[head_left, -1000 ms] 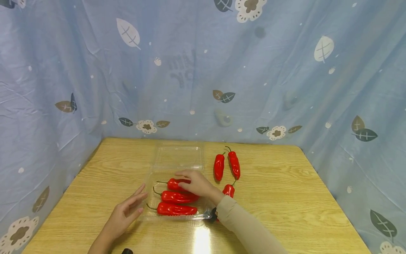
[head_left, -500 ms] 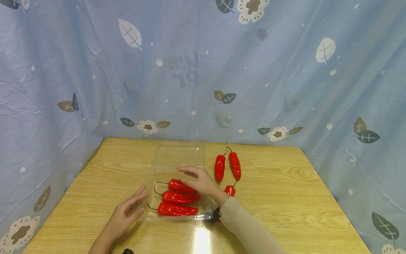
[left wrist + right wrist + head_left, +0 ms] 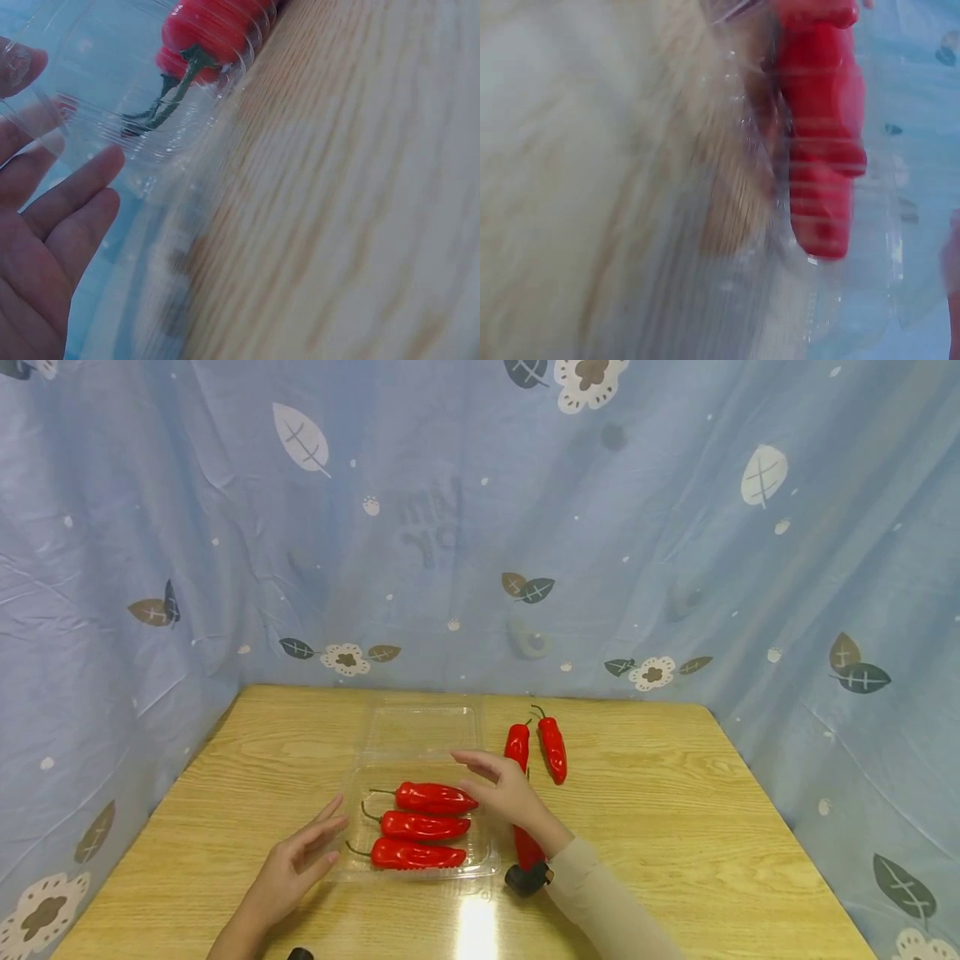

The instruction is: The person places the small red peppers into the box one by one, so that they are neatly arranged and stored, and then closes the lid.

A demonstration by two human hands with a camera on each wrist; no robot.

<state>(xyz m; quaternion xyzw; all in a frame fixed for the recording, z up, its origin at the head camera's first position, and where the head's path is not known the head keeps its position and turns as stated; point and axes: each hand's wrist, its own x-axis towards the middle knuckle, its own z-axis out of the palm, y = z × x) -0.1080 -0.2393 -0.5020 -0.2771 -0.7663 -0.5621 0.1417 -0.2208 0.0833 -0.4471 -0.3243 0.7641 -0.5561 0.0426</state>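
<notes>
In the head view, three red chili peppers (image 3: 416, 854) lie side by side in a clear plastic clamshell box (image 3: 491, 860), stems to the left. My left hand (image 3: 288, 868) stays at the box's left wall, fingers spread and relaxed. The left wrist view shows that hand (image 3: 45, 255) right by the clear wall, green stems (image 3: 176, 94) behind it. Over the box's right edge is my right hand (image 3: 512, 792), fingers loosely bent around nothing, close to the tip of the farthest pepper (image 3: 435, 797). Peppers (image 3: 821, 97) show blurred through plastic in the right wrist view.
The box's lid (image 3: 423, 731) lies folded back. To the right are two loose peppers, one upright-lying (image 3: 517, 742) and one slanted (image 3: 553, 750). Another pepper (image 3: 528, 852) is partly hidden under the right wrist, beside a black wrist camera (image 3: 527, 880). A blue curtain (image 3: 465, 527) surrounds the wooden table (image 3: 675, 827).
My right hand has let go of the farthest pepper in the box and moved right, off it toward the box's right edge. The left hand has kept its place.
</notes>
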